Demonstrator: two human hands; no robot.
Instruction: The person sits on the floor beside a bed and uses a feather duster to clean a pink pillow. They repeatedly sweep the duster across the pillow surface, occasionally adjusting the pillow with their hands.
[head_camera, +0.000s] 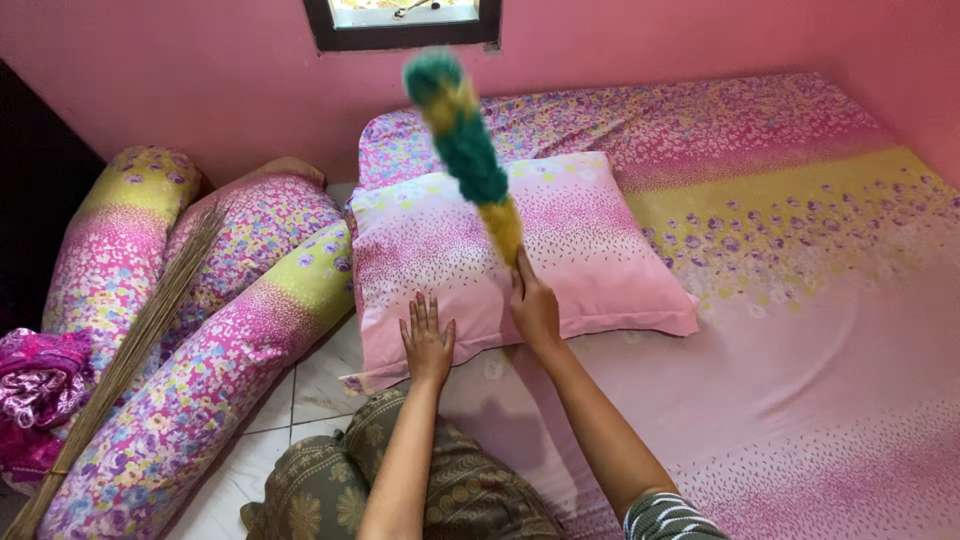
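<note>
My right hand (535, 305) grips the handle of a green and yellow fluffy duster (463, 140), raised over a pink patterned pillow (590, 240). The duster's head is blurred and points up towards the wall. My left hand (427, 340) lies flat, fingers spread, on the pillow's near left corner. The pillow rests on a mattress with a pink, yellow and purple flowered sheet (800, 300).
Three flowered bolsters (230, 350) lie on the tiled floor at the left, with a stick broom (130, 350) across them. A magenta cloth bundle (40, 385) sits at far left. Pink walls and a dark-framed window (400, 25) stand behind. My patterned knee (400, 480) is below.
</note>
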